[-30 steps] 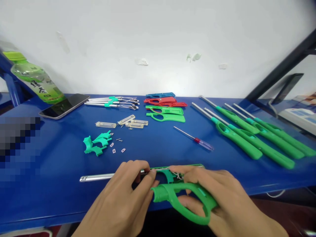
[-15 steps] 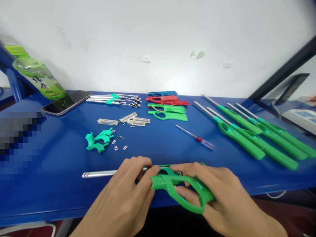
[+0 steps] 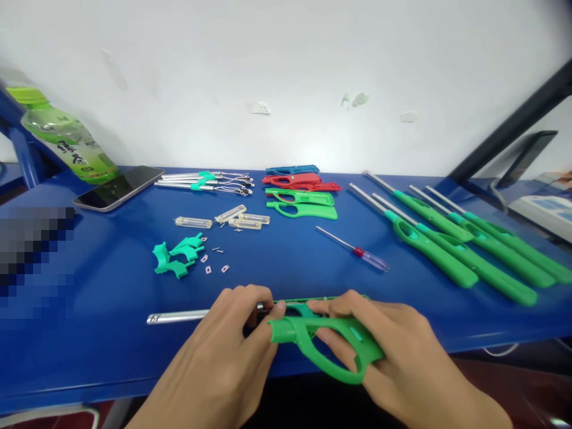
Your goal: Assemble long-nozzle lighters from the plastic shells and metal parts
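Observation:
My left hand [image 3: 223, 345] is closed around the inner end of a silver lighter tube [image 3: 176, 317], which points left close above the table. Its thumb touches the front end of a green handle half [image 3: 286, 330]. My right hand [image 3: 397, 342] grips this loop-shaped handle half, thumb and fingers around its rear part. Behind it lies a second green handle half [image 3: 308, 299], mostly covered by my hands. A teal trigger piece [image 3: 301, 310] shows between the two halves, at my right fingertips. My left fingers partly hide the joint of tube and handle.
Teal triggers [image 3: 179, 256], small metal plates [image 3: 208, 270] and clear gas tanks [image 3: 193, 222] lie at left centre. Behind are tubes with wires [image 3: 196, 182] and handle halves [image 3: 304, 211]. A screwdriver [image 3: 370, 260] and several assembled lighters [image 3: 438, 253] lie right. A phone [image 3: 120, 187] and bottle [image 3: 67, 140] stand left.
The view has shifted slightly. My right hand and the handle half have moved a little, tilting slightly, while both hands keep their hold.

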